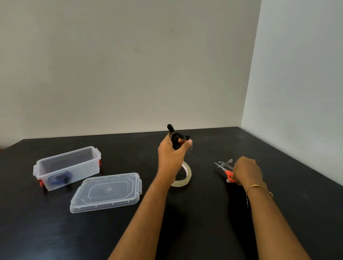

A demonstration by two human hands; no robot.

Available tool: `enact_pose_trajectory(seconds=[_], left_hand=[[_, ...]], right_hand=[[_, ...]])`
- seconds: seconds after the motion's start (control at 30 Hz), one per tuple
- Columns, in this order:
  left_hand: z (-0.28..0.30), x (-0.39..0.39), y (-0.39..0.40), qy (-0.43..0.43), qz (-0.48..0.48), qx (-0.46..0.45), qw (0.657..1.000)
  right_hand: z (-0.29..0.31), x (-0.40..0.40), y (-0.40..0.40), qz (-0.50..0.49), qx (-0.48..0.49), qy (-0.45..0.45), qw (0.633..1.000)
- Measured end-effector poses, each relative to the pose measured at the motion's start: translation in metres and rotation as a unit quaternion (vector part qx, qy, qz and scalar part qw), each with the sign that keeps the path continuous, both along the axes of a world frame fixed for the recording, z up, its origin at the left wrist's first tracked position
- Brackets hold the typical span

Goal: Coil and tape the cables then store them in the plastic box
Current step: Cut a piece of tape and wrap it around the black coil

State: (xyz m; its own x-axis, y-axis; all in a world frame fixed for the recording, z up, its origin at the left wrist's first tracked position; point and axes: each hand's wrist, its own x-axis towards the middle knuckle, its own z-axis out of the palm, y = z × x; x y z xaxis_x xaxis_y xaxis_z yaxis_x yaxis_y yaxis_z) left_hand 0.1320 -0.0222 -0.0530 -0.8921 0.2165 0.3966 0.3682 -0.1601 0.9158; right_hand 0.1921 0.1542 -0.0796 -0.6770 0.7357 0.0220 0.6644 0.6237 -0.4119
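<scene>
Plastic box and lid: clear, smooth plastic. Table: black, faintly glossy. Scissors: shiny metal blades, orange plastic handles.

Black table, clear plastic, flashes of orange-red

The table is glossy black, and the coiled cable is black too. The plastic box is clear with red clips, something dark blue showing inside; its lid is frosted clear. The tape roll is pale, translucent yellowish. The scissors show orange-red handles and silver blades. A thin gold bracelet gleams on the wrist. The wall is plain off-white.
</scene>
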Motion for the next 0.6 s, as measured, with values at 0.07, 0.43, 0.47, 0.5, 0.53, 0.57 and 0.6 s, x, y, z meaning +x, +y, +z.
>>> enact_pose_trajectory(seconds=[0.07,0.43,0.47,0.5,0.53,0.57,0.6], left_hand=[[0.0,0.0,0.001,-0.008,-0.012,-0.006,1.0],[0.0,0.002,-0.001,-0.058,-0.071,0.05,0.994],[0.0,0.002,-0.001,-0.056,-0.071,0.048,0.995],[0.0,0.002,-0.002,-0.052,-0.069,0.045,0.995],[-0.001,0.001,-0.001,-0.045,-0.062,0.042,0.996],[-0.001,0.001,-0.001,-0.036,-0.051,0.038,0.997],[-0.003,0.0,-0.001,-0.024,-0.034,0.031,0.999]], right_hand=[[0.002,-0.003,-0.001,0.015,-0.011,0.004,1.0],[0.001,-0.016,-0.007,0.149,-0.002,-0.062,0.987],[0.003,-0.015,-0.01,0.157,0.004,-0.032,0.987],[0.005,-0.013,-0.014,0.169,0.013,0.026,0.985],[0.01,-0.01,-0.02,0.183,0.009,0.102,0.978],[0.015,-0.007,-0.029,0.198,-0.016,0.184,0.963],[0.02,-0.003,-0.04,0.209,-0.07,0.257,0.941]])
